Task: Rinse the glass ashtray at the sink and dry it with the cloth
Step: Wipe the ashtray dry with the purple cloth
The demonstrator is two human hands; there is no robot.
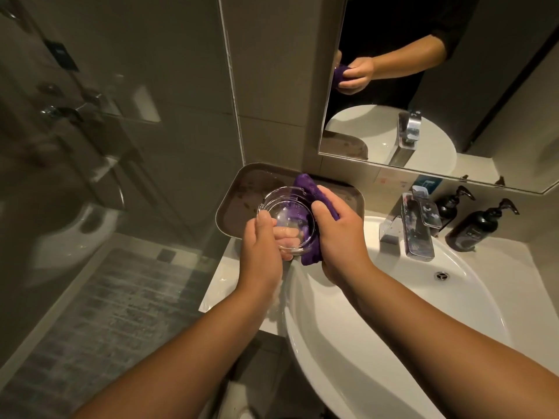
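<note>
Starting at the far left, a glass shower screen [121, 116] closes off a stall with a dark tiled floor [115, 297]. Next to it, against the wall, a dark brown tray [233, 204] with rounded corners sits on the white surface [217, 285] beside the basin.

Above the near edge of that tray the left hand [263, 252] grips the glass ashtray [287, 219], thumb laid over the near rim and fingers curled underneath, showing through the clear glass. The ashtray is tilted, its hollow facing up and toward the camera, and it sits between the two hands, touching both.

Pressed against the ashtray's right side is the purple cloth [305, 186], which wraps around the rim from the top to below the base. The right hand [338, 234] is clenched on the cloth, thumb toward the glass, holding the fabric against the outer wall.

Below and to the right lies the white sink [393, 343], with its drain [441, 276] visible. A chrome tap [414, 231] stands at the back of the sink, and two dark pump bottles [475, 228] stand just beyond it. A mirror [453, 86] above reflects a hand gripping the cloth.
</note>
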